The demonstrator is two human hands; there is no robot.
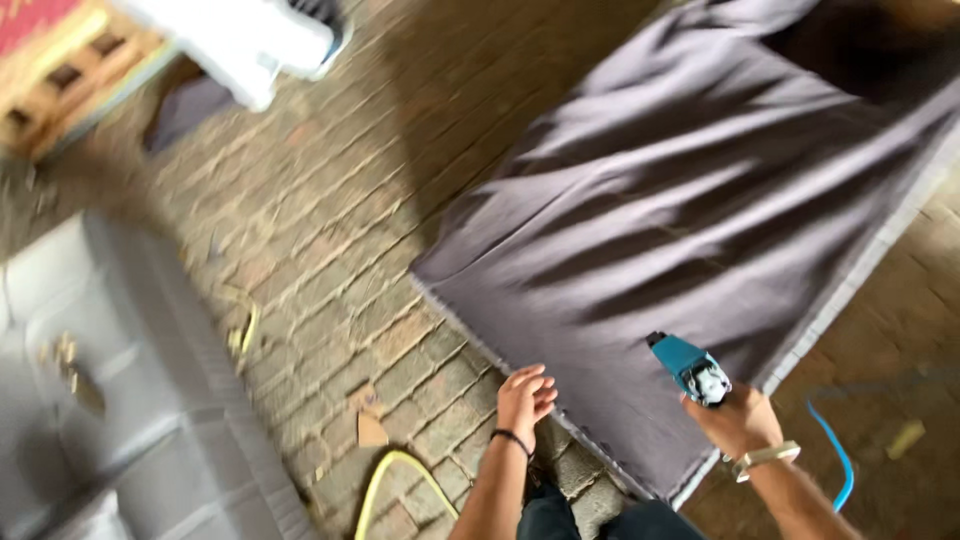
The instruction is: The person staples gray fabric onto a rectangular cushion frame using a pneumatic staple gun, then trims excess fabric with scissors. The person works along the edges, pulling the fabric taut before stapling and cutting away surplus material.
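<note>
Right hand (738,418) lower right grips teal power tool (688,368), nose toward grey fabric (700,200); left hand (524,398) open-fingered, pinning fabric edge taut.

Daylight, soft, from upper right; heavy motion blur across my view, worst at left edge; fold shadows on grey fabric (690,210); frame tilted.
</note>
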